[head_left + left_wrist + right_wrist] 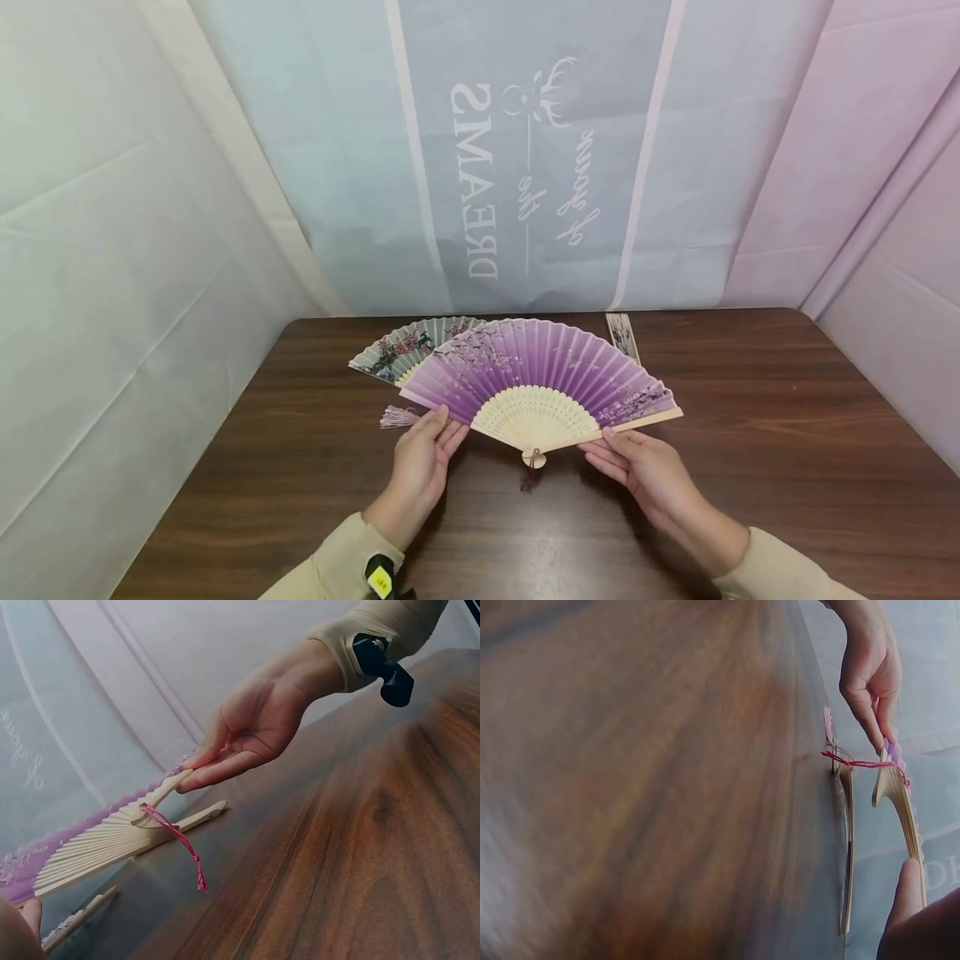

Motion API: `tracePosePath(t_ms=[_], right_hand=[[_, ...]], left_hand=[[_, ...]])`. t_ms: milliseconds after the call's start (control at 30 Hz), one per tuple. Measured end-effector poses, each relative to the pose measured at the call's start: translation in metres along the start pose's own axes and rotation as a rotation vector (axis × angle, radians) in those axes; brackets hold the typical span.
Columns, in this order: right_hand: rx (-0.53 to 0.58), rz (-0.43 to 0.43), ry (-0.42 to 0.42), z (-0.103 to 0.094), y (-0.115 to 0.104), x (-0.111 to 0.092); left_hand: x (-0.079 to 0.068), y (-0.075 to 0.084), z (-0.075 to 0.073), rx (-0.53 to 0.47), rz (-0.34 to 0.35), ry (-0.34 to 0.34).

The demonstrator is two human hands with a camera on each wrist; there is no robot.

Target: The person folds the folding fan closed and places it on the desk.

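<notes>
A purple folding fan (pixel 555 358) with blossom prints and pale slatted ribs is spread wide above the table. My left hand (pixel 423 454) pinches its left edge between thumb and fingers. On the opposite side, my right hand (pixel 648 471) pinches the pale outer rib. A dark red cord (pixel 184 844) dangles from the pivot at the bottom. Behind the purple fan, a grey flowered fan (pixel 401 348) lies spread on the table, partly covered. The left wrist view shows the right hand's fingertips at the rib's end.
A narrow folded fan (pixel 621 333) lies near the back edge of the brown wooden table (pixel 787 433), partly behind the purple fan. A pink tassel (pixel 397 417) shows beside the left hand. A printed cloth (pixel 525 50) hangs behind, with pale cloth walls on both sides.
</notes>
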State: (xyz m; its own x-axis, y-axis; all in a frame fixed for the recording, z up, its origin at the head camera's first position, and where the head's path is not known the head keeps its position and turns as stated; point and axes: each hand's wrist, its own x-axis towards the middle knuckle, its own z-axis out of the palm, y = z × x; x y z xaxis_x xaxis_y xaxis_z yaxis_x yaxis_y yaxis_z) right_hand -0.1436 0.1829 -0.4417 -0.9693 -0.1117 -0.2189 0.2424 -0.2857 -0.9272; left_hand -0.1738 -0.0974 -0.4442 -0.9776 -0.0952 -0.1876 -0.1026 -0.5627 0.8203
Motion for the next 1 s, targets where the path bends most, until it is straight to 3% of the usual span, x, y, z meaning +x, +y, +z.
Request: tracePosePath(t_ms=[1000], right_hand=[[-0.004, 0.027, -0.085, -0.003, -0.013, 0.016]], left_hand=[[0.013, 0.006, 0.005, 0.031, -0.018, -0.032]])
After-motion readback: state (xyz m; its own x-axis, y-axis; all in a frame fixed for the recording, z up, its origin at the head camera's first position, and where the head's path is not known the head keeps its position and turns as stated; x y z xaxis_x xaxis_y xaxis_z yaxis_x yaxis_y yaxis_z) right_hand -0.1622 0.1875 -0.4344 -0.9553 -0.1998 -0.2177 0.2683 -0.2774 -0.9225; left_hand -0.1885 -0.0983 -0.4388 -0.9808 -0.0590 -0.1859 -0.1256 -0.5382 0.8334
